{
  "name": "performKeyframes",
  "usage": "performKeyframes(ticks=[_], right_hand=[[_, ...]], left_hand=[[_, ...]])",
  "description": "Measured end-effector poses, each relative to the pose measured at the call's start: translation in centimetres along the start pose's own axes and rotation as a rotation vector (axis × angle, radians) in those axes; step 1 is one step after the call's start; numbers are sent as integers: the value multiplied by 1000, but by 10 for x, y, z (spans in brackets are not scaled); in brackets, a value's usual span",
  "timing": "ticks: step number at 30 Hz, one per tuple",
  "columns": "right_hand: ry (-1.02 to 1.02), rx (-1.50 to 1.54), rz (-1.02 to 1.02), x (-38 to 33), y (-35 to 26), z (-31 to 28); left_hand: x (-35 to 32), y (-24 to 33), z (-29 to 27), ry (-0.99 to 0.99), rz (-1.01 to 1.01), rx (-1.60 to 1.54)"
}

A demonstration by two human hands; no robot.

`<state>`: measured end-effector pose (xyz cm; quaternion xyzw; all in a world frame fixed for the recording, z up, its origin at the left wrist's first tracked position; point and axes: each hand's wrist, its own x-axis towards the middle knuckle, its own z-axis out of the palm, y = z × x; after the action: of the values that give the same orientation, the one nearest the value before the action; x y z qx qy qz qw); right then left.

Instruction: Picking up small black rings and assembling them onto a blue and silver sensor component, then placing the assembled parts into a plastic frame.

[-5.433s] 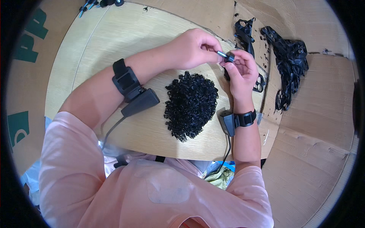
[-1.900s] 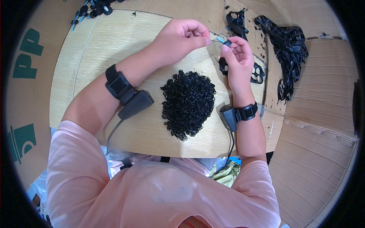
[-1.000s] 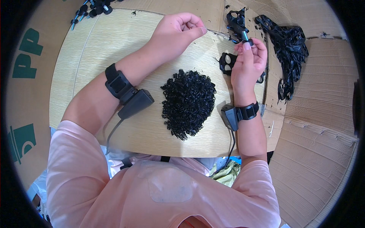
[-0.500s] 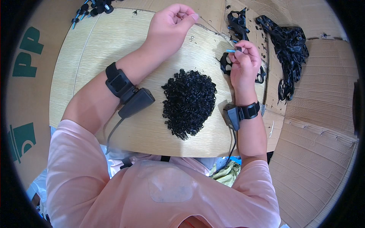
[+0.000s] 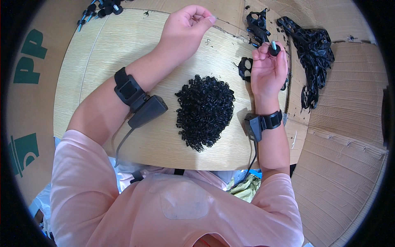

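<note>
A big light wooden board (image 5: 103,61) lies on brown cardboard (image 5: 341,136). In the middle of the board sits one heap of little black curly springs (image 5: 205,110), too many to count. At the far right lies one tangle of black plastic frames (image 5: 309,53), with a smaller black clump (image 5: 257,24) beside it and one black piece (image 5: 245,68) on the board near the right hand. At the far left corner is a small bunch of black knobs with blue stems (image 5: 98,9); about five, though they are too small to be sure.

The right hand (image 5: 268,70) is closed around one small black knob with a blue stem (image 5: 273,48), pinching it at the fingertips, up above the board. The left hand (image 5: 185,26) is pinched shut near the far edge of the board. It may hold something tiny between thumb and finger, but I cannot tell what. Each wrist wears one black band, so two bands.

What could go wrong: the knob is small and held only at the tips, so it could slip and roll off the board. A sleeve or arm moving over the middle could also push the spring heap and scatter it.
</note>
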<state>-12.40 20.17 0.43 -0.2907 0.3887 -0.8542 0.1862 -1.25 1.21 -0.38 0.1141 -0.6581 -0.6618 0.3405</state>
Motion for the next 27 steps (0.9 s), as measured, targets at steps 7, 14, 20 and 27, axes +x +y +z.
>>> performKeyframes(ticks=[7, 14, 20, 27], right_hand=[[11, 66, 52, 2, 0, -2], [-8, 202, 144, 3, 0, -12], [-196, -188, 93, -6, 6, 5], [-232, -280, 78, -11, 8, 15]], left_hand=[[1, -2, 0, 17, -32, 3], [0, -1, -1, 21, -33, -5], [-3, 6, -6, -279, -85, -80], [-2, 8, -8, -494, 136, -239]])
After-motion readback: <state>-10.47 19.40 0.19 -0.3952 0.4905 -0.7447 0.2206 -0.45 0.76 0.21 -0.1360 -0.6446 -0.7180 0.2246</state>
